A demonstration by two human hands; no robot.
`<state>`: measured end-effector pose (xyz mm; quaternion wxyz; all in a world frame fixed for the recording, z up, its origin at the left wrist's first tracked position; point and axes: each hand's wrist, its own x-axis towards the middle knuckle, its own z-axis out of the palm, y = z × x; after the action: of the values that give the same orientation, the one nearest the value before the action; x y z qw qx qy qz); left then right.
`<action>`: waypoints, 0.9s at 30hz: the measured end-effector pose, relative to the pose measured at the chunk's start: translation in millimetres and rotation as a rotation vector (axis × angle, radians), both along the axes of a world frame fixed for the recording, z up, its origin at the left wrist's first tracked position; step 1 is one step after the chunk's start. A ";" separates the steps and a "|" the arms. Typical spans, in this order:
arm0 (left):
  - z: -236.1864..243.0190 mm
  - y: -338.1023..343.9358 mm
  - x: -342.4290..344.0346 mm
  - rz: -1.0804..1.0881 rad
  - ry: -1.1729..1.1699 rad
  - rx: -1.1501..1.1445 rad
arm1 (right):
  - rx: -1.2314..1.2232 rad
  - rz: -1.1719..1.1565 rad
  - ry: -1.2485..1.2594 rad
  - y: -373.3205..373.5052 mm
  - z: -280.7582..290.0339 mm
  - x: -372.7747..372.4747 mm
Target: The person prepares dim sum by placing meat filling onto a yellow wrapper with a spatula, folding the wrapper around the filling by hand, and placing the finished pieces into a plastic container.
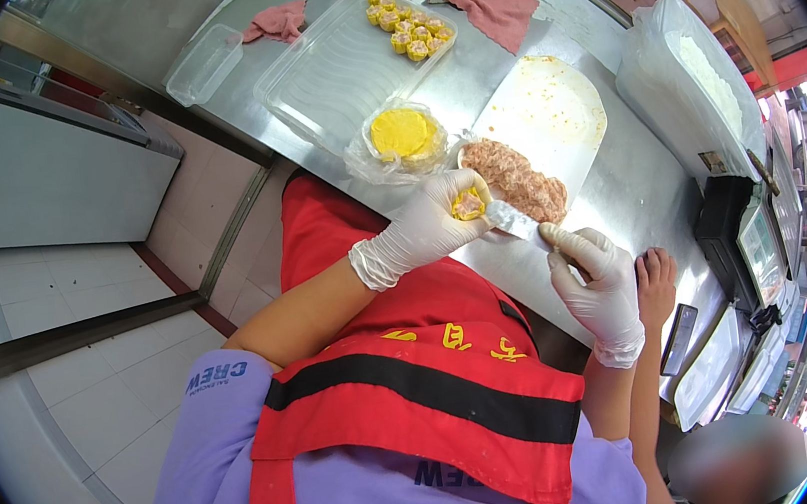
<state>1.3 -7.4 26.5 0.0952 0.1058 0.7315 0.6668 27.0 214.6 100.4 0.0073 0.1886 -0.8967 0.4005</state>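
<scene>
My gloved left hand (435,218) curls around a yellow-wrapped dumpling (467,205) with pinkish filling showing at its top. In my gloved right hand (596,279) is a flat, light-coloured spatula (512,219), its tip at the dumpling's edge. Just beyond both hands, a mound of minced meat (519,180) lies at the near end of a white tray (561,97). A stack of round yellow wrappers (401,132) rests in a clear plastic bag left of the meat. Farther back, several finished dumplings (411,27) sit at the right end of a clear plastic tray (307,77).
Pink cloths (486,2) and a clear container (204,65) lie on the metal table (467,274). A plastic-lined white bin (694,75) stands at right, near a black device (734,237) and a phone (678,339). Another person's hand (656,281) rests beside my right wrist.
</scene>
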 end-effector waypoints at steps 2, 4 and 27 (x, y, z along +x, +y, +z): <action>2.5 2.3 -0.6 0.000 0.014 -0.010 | -0.009 0.008 0.045 -3.1 -0.6 0.0; 4.0 6.8 -1.9 0.001 0.069 0.022 | -0.017 0.018 0.084 -10.3 -8.5 0.4; 21.2 -1.3 -5.9 -0.137 -0.407 0.310 | -0.317 -0.067 -0.232 12.5 -15.4 5.0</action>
<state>-4.6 -8.7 47.7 0.2676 0.0321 0.5776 0.7705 32.0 227.1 85.0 -0.0531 0.1079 -0.8230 0.5551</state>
